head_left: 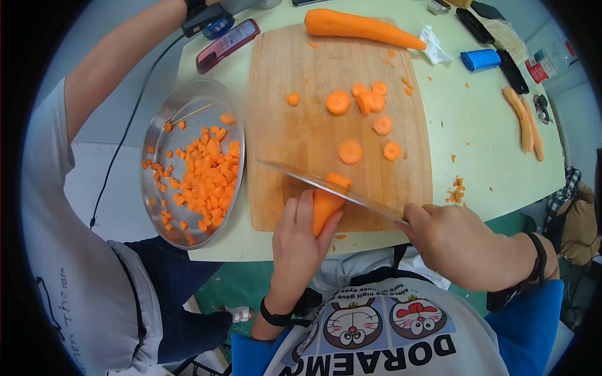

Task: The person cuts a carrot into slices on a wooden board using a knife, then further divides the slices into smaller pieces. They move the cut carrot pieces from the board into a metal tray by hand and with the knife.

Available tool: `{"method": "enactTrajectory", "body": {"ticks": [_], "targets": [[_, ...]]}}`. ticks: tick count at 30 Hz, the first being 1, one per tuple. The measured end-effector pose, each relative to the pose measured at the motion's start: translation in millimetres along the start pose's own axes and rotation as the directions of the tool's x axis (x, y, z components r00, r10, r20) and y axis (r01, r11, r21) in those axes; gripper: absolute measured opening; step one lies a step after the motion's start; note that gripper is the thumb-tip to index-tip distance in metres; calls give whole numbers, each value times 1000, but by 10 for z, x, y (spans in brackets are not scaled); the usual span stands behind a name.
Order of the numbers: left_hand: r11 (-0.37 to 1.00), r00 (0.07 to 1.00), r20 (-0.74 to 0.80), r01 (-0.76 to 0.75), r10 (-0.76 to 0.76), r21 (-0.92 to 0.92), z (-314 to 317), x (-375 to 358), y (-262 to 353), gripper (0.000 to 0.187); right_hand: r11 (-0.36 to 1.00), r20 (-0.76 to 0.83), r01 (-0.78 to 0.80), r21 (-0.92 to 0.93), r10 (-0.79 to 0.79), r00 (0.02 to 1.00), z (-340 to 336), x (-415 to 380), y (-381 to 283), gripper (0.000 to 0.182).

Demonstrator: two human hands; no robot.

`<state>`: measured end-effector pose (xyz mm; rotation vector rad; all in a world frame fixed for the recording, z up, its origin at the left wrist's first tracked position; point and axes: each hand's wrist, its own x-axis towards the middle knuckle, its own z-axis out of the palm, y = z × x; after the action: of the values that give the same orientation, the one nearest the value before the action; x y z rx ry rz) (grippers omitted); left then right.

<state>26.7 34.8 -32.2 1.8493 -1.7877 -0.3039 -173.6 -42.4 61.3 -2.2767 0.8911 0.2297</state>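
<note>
My left hand (300, 235) grips a thick carrot (326, 205) near the front edge of the wooden cutting board (282, 81). In my right hand (448, 235) is the handle of a kitchen knife (370, 202), its blade slanting across the carrot. A short piece of carrot (339, 180) shows on the far side of the blade. Several round carrot slices (350, 151) lie scattered on the board beyond the knife. Across the board's far end rests a whole peeled carrot (357, 28).
A metal tray (145, 150) of diced carrot overhangs the table's left edge, with a person in a grey shirt (94, 250) beside it. A phone (227, 45) lies behind it. On the right are a crumpled tissue (434, 45), a blue roll (481, 59) and long peeled pieces (523, 122).
</note>
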Motion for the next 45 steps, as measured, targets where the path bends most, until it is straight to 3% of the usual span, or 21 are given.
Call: {"method": "enactTrajectory", "body": {"ticks": [8, 10, 12, 14, 18, 19, 21, 25, 27, 30, 32, 33, 35, 40, 45], "targets": [[1000, 1000, 21, -5, 4, 13, -10, 0, 2, 46, 999, 68, -22, 40, 19, 998, -8, 77, 42, 15], [1000, 1000, 20, -6, 6, 14, -9, 6, 3, 45, 999, 26, -17, 43, 16, 1000, 32, 87, 53, 11], [1000, 999, 32, 8, -9, 13, -8, -3, -4, 45, 999, -13, -12, 44, 12, 1000, 68, 93, 63, 21], [995, 991, 88, 101, -99, -19, -47, 5, 59, 43, 1000, -38, 16, 17, -15, 999, 78, 99, 68, 21], [992, 988, 98, 121, -118, -28, -55, 14, 67, 43, 999, -12, 16, 41, -16, 1000, 23, 132, 71, 20], [993, 989, 95, 118, -115, -26, -47, 10, 62, 43, 999, 1, 2, 44, -2, 1000, 18, 147, 51, 10], [997, 994, 73, 83, -83, 4, -12, -3, 42, 43, 999, 11, -12, 45, 12, 1000, 51, 187, 22, 13], [998, 999, 9, 39, -39, 55, 12, -39, 37, 46, 997, -119, 56, 43, -51, 992, 241, 273, 48, 10], [991, 990, 60, 128, -130, 38, -11, -23, 82, 44, 998, -150, 70, 4, -69, 986, 267, 279, 102, 20], [995, 996, 28, 83, -85, 59, -19, -34, 64, 45, 992, -195, 112, -57, -121, 973, 226, 277, 111, 22], [995, 997, 10, 79, -80, 56, -6, -39, 54, 45, 987, -82, -126, 103, 134, 988, 47, 273, 26, 16], [995, 997, 8, 80, -81, 55, 2, -41, 62, 45, 988, -88, -122, 94, 130, 988, 28, 258, 39, 16], [996, 996, -4, 85, -85, 26, -18, -38, 80, 44, 991, -250, -47, 125, 78, 965, 25, 202, 87, 29], [992, 991, -73, 108, -112, -60, 49, -38, 44, 40, 989, -330, -81, 121, 117, 936, -70, 147, 95, 27], [995, 986, -164, 44, -28, 91, 41, -3, 40, 45, 995, -362, -43, 92, 74, 929, -20, 51, 155, 26]]}}
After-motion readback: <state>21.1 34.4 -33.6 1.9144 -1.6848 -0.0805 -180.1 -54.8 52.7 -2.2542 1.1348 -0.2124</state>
